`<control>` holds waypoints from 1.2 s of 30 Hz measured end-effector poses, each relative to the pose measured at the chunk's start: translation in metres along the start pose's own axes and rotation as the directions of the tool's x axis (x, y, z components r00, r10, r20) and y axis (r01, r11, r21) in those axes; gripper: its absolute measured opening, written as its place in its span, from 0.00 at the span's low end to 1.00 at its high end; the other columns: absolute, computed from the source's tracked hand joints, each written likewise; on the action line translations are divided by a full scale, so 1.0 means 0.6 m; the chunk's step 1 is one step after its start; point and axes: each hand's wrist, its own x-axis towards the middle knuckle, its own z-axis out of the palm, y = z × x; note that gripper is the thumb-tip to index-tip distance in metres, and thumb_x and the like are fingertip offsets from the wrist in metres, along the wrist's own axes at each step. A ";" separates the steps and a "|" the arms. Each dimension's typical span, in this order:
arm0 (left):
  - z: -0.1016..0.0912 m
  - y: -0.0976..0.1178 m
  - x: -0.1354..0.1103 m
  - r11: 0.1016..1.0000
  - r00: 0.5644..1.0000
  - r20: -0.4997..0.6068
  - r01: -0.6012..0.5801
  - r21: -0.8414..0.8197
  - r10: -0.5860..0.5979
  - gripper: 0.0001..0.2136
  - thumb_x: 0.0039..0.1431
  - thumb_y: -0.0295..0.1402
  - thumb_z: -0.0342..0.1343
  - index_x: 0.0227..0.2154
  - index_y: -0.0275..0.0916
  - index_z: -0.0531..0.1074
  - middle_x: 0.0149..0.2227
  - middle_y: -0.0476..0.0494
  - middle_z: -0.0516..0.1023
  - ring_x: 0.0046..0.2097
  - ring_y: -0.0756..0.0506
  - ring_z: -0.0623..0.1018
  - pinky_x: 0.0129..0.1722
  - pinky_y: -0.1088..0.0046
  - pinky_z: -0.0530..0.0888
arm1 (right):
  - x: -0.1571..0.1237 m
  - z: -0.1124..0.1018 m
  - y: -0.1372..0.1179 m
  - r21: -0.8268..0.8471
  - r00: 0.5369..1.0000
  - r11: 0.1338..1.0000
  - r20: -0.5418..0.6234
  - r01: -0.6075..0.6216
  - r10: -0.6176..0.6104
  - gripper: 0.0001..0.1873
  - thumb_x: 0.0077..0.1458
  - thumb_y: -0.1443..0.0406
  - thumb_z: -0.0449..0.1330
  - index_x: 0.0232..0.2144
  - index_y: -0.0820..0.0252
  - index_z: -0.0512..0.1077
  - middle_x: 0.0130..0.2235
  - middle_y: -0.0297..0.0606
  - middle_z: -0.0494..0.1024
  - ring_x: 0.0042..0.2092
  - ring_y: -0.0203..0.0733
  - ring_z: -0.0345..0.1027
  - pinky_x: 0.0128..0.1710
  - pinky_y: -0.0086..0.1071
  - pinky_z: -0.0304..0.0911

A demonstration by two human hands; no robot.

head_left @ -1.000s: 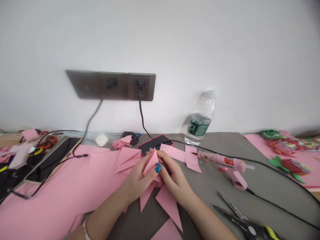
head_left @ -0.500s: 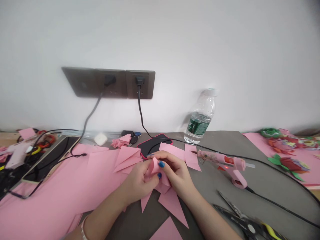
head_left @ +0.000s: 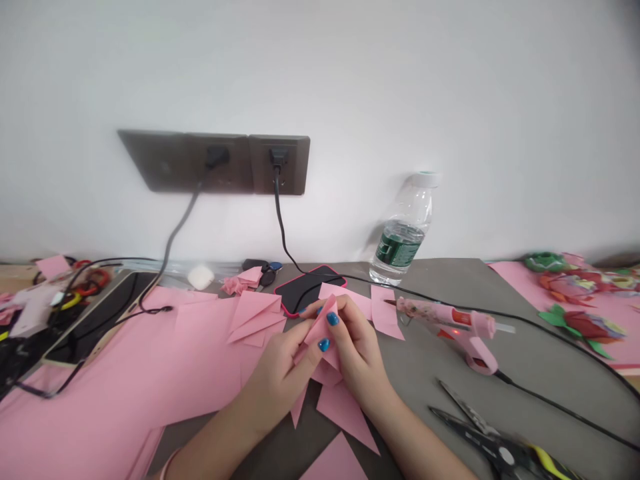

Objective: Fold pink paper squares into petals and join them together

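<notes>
While held at lower centre of frame, folded pink paper point(head_left: 323, 331) was pinched by fingertips of left hand point(head_left: 280, 373) and right hand point(head_left: 357, 353); pink glue gun point(head_left: 450, 321) lay to right.

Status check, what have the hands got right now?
Left hand and right hand pinching a folded pink paper piece. Loose pink paper pieces below the hands. Pink hot glue gun off to the right, apart from the hands.
</notes>
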 end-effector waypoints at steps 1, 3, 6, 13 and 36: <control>0.001 0.001 -0.001 1.000 1.000 -0.016 0.014 -0.001 -0.014 0.20 0.69 0.42 0.48 0.56 0.38 0.73 0.33 0.45 0.79 0.33 0.43 0.76 0.35 0.71 0.73 | 0.000 0.000 0.001 0.003 1.000 1.000 0.002 0.002 -0.002 0.12 0.69 0.58 0.52 0.38 0.56 0.72 0.41 0.41 0.80 0.42 0.44 0.75 0.41 0.35 0.71; 0.003 0.001 -0.001 1.000 0.999 -0.041 0.029 -0.004 -0.029 0.18 0.69 0.42 0.49 0.50 0.38 0.77 0.29 0.46 0.78 0.31 0.43 0.75 0.33 0.70 0.73 | 0.000 -0.001 0.001 0.005 1.000 1.000 0.013 0.004 -0.004 0.12 0.69 0.58 0.51 0.39 0.56 0.71 0.41 0.41 0.80 0.41 0.43 0.75 0.40 0.34 0.71; 0.005 -0.003 -0.002 0.999 0.998 -0.060 0.036 -0.013 -0.037 0.17 0.68 0.43 0.49 0.44 0.39 0.80 0.25 0.46 0.76 0.30 0.42 0.75 0.32 0.69 0.73 | 0.001 -0.002 0.003 0.007 0.999 1.000 0.038 0.007 -0.007 0.11 0.69 0.58 0.52 0.38 0.56 0.71 0.40 0.40 0.80 0.39 0.42 0.75 0.39 0.33 0.71; 0.004 -0.011 -0.002 0.998 0.999 -0.037 0.028 -0.049 -0.030 0.19 0.69 0.42 0.47 0.51 0.39 0.77 0.26 0.47 0.75 0.30 0.44 0.73 0.34 0.70 0.72 | 0.001 -0.008 0.008 -0.037 0.996 0.999 0.084 -0.016 0.019 0.11 0.68 0.57 0.54 0.41 0.56 0.72 0.39 0.40 0.80 0.39 0.43 0.76 0.37 0.32 0.70; 0.005 -0.015 -0.002 1.000 1.000 0.001 0.004 -0.021 -0.004 0.19 0.72 0.41 0.42 0.29 0.37 0.68 0.25 0.51 0.63 0.28 0.49 0.62 0.27 0.73 0.58 | -0.002 -0.013 0.011 -0.141 0.991 0.990 0.134 0.007 0.012 0.16 0.69 0.57 0.51 0.42 0.58 0.75 0.38 0.39 0.81 0.37 0.41 0.74 0.37 0.30 0.66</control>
